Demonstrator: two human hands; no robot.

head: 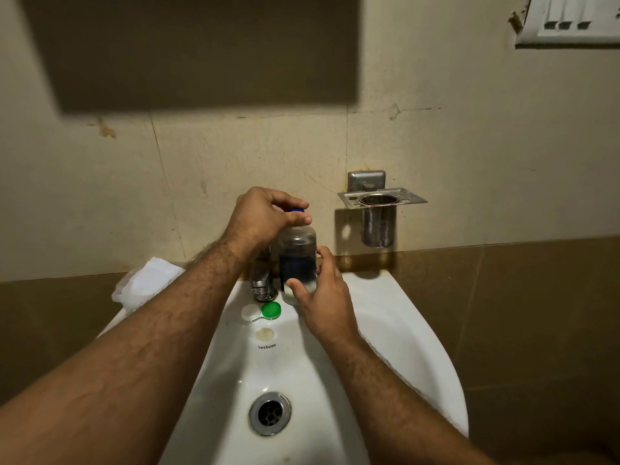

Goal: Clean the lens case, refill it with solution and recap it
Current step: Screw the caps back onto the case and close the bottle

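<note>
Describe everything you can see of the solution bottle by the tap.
The bottle is clear plastic with a dark blue label around its middle and a blue cap. It stands upright on the back ledge of the sink, just right of the tap and behind the lens case. Only a little liquid shows near its base. The left hand grips the cap from above; the right hand holds the lower body.
</note>
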